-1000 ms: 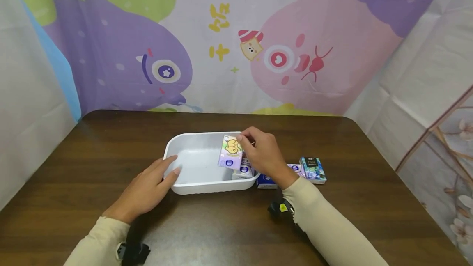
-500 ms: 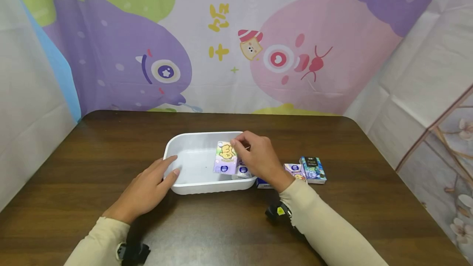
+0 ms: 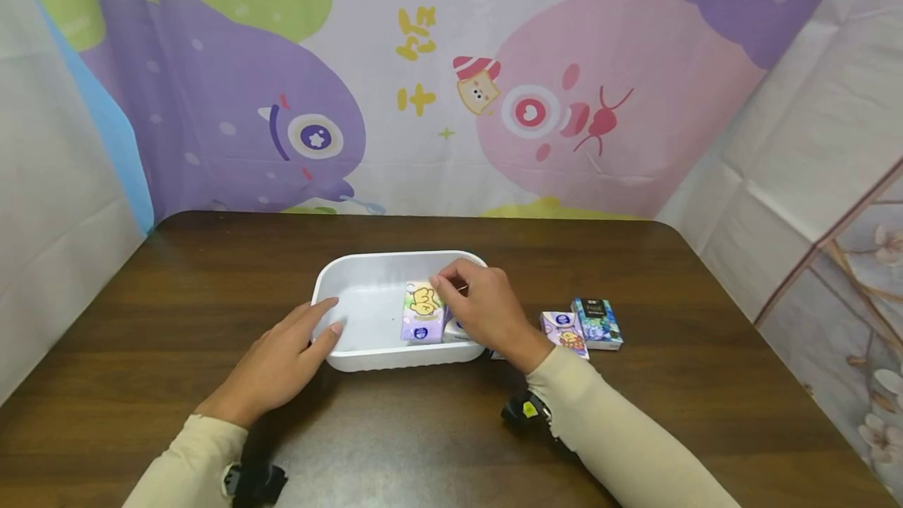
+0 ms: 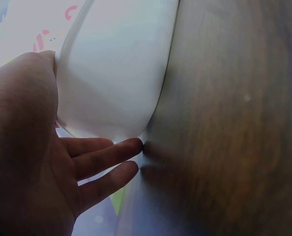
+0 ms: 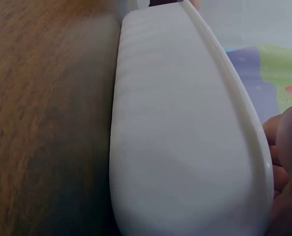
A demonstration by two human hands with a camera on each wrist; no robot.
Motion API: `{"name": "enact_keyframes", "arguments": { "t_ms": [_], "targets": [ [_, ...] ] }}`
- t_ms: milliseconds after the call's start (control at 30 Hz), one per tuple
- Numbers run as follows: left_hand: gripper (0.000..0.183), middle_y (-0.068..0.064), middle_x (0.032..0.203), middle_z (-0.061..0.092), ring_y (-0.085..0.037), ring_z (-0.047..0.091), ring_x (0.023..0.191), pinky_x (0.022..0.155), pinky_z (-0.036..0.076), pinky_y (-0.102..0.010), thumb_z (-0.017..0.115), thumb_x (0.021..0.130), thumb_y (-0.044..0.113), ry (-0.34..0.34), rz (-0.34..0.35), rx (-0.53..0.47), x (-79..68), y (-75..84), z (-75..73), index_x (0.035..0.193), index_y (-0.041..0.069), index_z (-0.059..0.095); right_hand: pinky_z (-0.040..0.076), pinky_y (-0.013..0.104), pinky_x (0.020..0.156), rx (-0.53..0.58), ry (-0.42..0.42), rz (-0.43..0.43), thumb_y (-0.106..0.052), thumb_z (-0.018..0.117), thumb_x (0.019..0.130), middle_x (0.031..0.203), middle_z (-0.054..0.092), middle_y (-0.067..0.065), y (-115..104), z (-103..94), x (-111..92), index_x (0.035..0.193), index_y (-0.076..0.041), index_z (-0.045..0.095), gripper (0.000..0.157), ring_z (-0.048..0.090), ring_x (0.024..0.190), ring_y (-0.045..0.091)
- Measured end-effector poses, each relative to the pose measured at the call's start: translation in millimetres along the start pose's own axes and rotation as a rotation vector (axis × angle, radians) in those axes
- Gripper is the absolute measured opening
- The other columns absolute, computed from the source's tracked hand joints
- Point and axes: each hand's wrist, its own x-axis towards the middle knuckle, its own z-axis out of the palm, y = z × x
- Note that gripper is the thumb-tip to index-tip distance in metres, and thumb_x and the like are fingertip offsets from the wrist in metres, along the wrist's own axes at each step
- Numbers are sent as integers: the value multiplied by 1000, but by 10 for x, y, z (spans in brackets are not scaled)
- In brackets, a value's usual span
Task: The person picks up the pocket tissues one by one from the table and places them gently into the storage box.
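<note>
A white plastic tray sits on the table. My right hand reaches over its right end, with thumb and index finger pinching the upper right corner of a yellow-and-purple pocket tissue pack printed with a cartoon. That pack is inside the tray, beside a white tissue pack partly covered by the hand. At the tray's left end rests my left hand, thumb and index fingertip at the rim. In the left wrist view its fingers extend loosely along the tray's outer end, close to the tabletop.
Right of the tray lie a purple-and-white tissue pack and a blue floral pack with a black label. A further pack by the tray's right end is mostly hidden behind my right wrist. A cartoon-print cloth hangs behind the brown table.
My right hand has moved left and down with the yellow-and-purple tissue pack, which is now lower in the tray. The left hand has stayed at the tray's left end.
</note>
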Motion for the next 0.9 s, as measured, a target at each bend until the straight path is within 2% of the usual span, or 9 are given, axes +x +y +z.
{"name": "enact_keyframes", "arguments": {
  "t_ms": [267, 500, 900],
  "targets": [
    [58, -18, 150, 45, -41, 46, 133, 102, 38, -64, 43, 106, 48, -2, -7, -5, 3, -15, 11, 150, 10, 46, 48, 26, 64, -67, -79, 2, -22, 68, 98, 79, 63, -12, 11, 17, -12, 96, -16, 74, 9, 54, 71, 7],
    [58, -17, 150, 45, -41, 46, 133, 102, 38, -63, 42, 106, 48, -1, -8, -5, 8, -21, 12, 150, 10, 46, 48, 26, 69, -138, -152, -11, -25, 67, 99, 85, 65, -12, -3, 18, -10, 99, -16, 74, 11, 54, 75, 8],
    [62, -16, 149, 46, -40, 47, 132, 103, 38, -63, 40, 106, 52, -3, -5, -7, 6, -14, 9, 150, 10, 47, 48, 26, 71, -181, -191, -35, -25, 66, 99, 87, 66, -9, -24, 13, -24, 100, -15, 74, 12, 54, 76, 8]
  ]
}}
